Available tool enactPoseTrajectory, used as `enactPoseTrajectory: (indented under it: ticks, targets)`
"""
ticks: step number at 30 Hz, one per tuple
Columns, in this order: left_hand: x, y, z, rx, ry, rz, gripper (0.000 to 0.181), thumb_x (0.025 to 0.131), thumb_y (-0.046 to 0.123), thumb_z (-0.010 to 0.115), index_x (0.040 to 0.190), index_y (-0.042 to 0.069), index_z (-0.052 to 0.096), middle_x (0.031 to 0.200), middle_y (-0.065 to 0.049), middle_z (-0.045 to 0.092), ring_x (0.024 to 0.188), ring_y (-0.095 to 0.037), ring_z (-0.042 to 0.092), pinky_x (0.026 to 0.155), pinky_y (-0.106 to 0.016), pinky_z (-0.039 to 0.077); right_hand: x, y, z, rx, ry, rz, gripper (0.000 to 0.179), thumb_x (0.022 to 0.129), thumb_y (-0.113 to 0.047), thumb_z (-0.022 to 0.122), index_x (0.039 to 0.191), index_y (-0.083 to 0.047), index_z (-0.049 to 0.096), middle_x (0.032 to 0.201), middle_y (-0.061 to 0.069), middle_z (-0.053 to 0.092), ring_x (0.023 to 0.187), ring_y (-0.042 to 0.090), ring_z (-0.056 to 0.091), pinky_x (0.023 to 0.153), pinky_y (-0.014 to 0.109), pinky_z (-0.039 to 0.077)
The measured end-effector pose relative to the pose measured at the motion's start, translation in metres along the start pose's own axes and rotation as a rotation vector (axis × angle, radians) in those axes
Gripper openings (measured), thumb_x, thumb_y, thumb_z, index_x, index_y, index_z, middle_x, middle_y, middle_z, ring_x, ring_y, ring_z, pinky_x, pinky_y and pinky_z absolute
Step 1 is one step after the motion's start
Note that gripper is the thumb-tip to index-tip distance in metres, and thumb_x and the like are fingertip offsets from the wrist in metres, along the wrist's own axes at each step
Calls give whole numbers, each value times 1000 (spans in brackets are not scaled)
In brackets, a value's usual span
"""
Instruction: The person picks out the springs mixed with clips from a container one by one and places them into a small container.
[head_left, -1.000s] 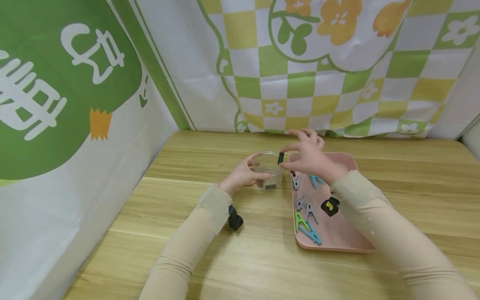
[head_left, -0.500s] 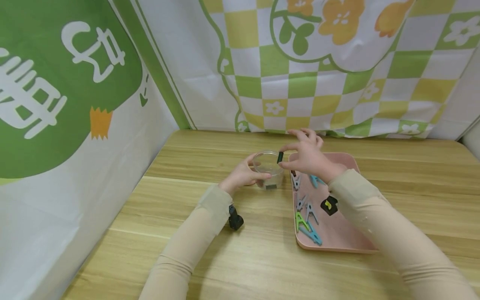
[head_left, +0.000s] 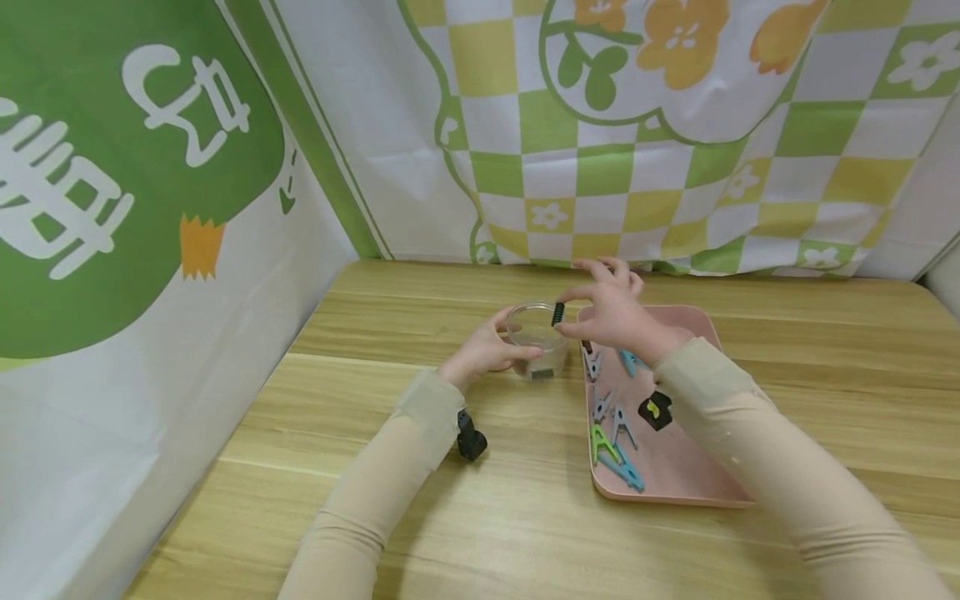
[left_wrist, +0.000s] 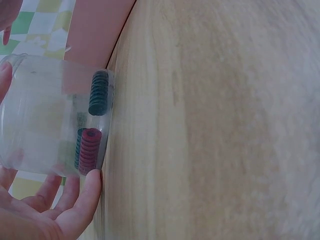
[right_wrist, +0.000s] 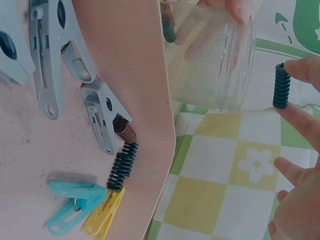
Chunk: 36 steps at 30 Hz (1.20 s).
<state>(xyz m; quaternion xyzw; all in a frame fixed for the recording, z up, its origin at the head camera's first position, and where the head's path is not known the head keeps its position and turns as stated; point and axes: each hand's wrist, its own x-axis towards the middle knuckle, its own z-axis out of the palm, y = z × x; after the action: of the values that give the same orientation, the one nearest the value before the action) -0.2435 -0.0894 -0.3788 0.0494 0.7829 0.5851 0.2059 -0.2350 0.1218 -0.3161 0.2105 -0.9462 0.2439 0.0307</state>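
Observation:
My left hand grips a clear plastic tub that stands upright on the wooden table. At the tub's bottom, in the left wrist view, lie a dark green coil spring, a red spring and another green one partly hidden behind it. Between thumb and forefinger my right hand pinches one more dark green coil spring, held upright. In the head view this spring overlaps the tub's right rim. The other right fingers are spread away from it.
A pink tray right of the tub holds several clothespins, a brown spring, dark green springs and a black piece with a yellow mark. A black device shows by my left wrist. Printed cloth hangs behind.
My right hand has shifted slightly left, bringing the pinched spring from beside the tub's rim to over its right edge. The left hand and tub have stayed in place.

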Motion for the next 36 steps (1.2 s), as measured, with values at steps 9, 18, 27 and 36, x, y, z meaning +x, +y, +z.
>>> enactPoseTrajectory:
  ticks: [9, 18, 27, 36]
  targets:
    - [0, -1, 0, -4, 4, 1, 85, 79, 16, 78, 147, 30, 31, 144, -11, 36, 115, -27, 51, 94, -45, 47, 0, 0, 1, 12, 3, 7, 35, 80, -31, 75, 109, -12, 70, 152, 14, 25, 138, 40, 4, 104, 60, 1]
    - [2, -2, 1, -16, 3, 11, 85, 78, 16, 79, 147, 29, 31, 145, -12, 36, 117, -31, 49, 94, -46, 47, -3, 2, 1, 14, 6, -1, 36, 82, -31, 73, 112, -12, 69, 152, 13, 25, 138, 42, 5, 104, 62, 1]
    - [2, -1, 0, -10, 3, 11, 86, 78, 17, 79, 148, 29, 30, 145, -12, 36, 116, -31, 49, 92, -43, 48, -6, 8, -4, 23, -2, 5, 35, 83, -31, 71, 113, -12, 68, 153, 14, 24, 138, 43, 3, 104, 63, -1]
    - [2, -1, 0, -2, 2, 10, 87, 77, 18, 80, 148, 30, 30, 145, -11, 35, 115, -29, 50, 85, -37, 50, -10, 13, -7, 38, -2, 16, 35, 84, -31, 70, 113, -12, 68, 153, 15, 23, 137, 45, 2, 103, 64, -1]
